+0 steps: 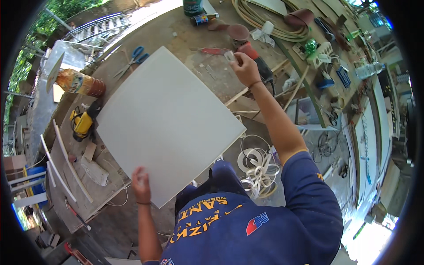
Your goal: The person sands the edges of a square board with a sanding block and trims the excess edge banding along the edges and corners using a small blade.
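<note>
A large white square panel [170,119] lies flat in front of me, one corner pointing away and another toward my lap. Beyond its far right edge my right hand [244,70] is raised, finger and thumb pinched on a small pale flat piece [229,56]. Just past that hand rests a red and black power tool [251,52], and a red-handled tool [214,51] is on the bench beside the pinched piece. My left hand [141,186] is at the panel's near left edge, its fingers smeared by motion; whether it touches the panel I cannot tell.
Blue-handled scissors [132,61] lie near the panel's far left edge. A yellow and black power tool [82,123] and a plastic bottle [81,84] are at the left. Loose white strip coils [258,170] sit low, right of my knees. A beige hose [247,20] is coiled at the back.
</note>
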The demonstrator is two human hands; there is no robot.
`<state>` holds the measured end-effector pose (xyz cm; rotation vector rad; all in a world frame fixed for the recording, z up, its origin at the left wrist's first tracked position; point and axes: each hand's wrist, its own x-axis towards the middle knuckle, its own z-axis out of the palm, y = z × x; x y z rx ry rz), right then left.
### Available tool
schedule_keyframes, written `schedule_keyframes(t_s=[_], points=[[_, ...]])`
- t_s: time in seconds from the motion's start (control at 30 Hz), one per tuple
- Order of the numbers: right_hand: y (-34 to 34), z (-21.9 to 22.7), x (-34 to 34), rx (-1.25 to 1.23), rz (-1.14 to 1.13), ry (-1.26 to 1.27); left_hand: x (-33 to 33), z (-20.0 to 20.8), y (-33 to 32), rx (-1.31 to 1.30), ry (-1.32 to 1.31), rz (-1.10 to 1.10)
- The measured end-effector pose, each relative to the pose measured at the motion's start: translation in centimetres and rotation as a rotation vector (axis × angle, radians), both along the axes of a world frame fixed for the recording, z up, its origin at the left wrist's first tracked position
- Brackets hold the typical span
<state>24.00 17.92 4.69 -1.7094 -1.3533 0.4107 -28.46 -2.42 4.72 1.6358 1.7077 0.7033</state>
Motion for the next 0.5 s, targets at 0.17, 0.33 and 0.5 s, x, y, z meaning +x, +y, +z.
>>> schedule_keyframes(t_s=[0.17,0.33,0.5], points=[[-11.8,2.4,0.0,0.015,-0.186,0.796,-2.2,-2.8,7.3,0.346,0.349,-0.218],[-22.1,1.3,-4.4,0.017,-0.481,1.177,-1.2,-4.3,8.0,0.267,0.638,-0.231],[-24.2,-0.4,-7.5,-0.126,-0.737,1.143,-0.6,-3.6,7.9,0.265,0.632,-0.244]])
